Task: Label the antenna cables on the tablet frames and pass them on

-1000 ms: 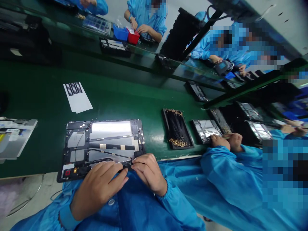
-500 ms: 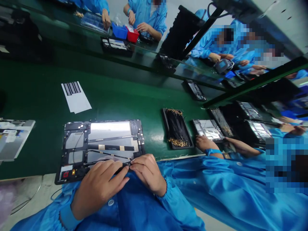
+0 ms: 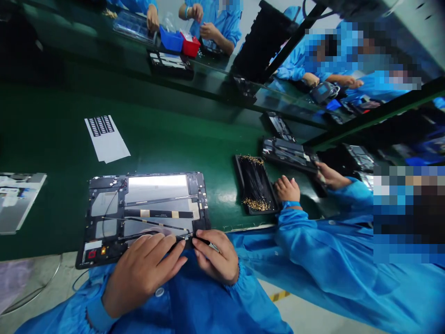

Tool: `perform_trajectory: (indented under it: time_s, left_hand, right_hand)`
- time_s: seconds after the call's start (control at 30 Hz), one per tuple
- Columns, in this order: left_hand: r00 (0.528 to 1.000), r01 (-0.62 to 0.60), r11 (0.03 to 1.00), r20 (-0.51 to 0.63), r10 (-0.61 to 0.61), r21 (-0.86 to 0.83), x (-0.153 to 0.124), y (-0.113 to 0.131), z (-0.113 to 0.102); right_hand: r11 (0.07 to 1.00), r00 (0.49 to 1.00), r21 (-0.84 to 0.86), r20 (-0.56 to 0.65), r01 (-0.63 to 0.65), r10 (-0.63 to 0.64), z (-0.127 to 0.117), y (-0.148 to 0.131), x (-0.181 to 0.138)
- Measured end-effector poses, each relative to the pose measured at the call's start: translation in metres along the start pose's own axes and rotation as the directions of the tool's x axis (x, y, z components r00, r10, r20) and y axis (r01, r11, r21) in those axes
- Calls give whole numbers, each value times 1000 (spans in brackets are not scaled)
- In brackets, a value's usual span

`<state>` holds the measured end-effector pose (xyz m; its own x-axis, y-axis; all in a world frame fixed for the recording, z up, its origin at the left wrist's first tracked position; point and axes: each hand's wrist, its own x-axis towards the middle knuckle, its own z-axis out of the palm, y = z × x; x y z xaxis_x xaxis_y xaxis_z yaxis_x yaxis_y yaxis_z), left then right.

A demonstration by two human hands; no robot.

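An opened tablet (image 3: 158, 185) lies at the table's near edge, its inner parts facing up: black flat cables, thin wires and silver plates. My left hand (image 3: 144, 264) is closed over the near edge of the tablet, with the index finger pressed along it. My right hand (image 3: 219, 260) is closed at the tablet's near right corner. Between its thumb and fingers shows part of a slim dark tool (image 3: 210, 244) with a pale mark; its kind I cannot make out. The fingertips of both hands are close together, a small gap apart.
A black tray (image 3: 257, 185) of black cables with gold ends lies to the right. Beyond it a co-worker's hand (image 3: 330, 176) holds another tablet (image 3: 288, 150). White label sheets (image 3: 107, 139) lie behind my tablet. A silver panel (image 3: 21, 204) is at the left.
My right hand has shifted slightly right and opened a small gap from the left fingertips; the slim tool now shows. The co-worker beside me has lifted a tablet toward the back.
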<state>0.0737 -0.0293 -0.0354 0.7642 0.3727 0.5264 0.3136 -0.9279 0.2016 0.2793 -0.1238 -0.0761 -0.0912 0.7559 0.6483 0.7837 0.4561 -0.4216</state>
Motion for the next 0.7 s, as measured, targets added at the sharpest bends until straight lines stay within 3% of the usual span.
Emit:
perform_trajectory:
  time_s: [0.53, 0.63, 0.7]
  left_hand:
    - [999, 27, 1000, 28, -27, -13, -5, 2, -2]
    - [981, 192, 979, 15, -193, 64, -22, -14, -21]
    - [911, 412, 901, -63, -407, 135, -42, -35, -34]
  right_hand:
    - [997, 997, -71, 65, 36, -31, 0, 3, -3]
    - [988, 987, 9, 40, -154, 154, -5, 5, -3]
    - [960, 960, 66, 77, -273, 268, -7, 8, -2]
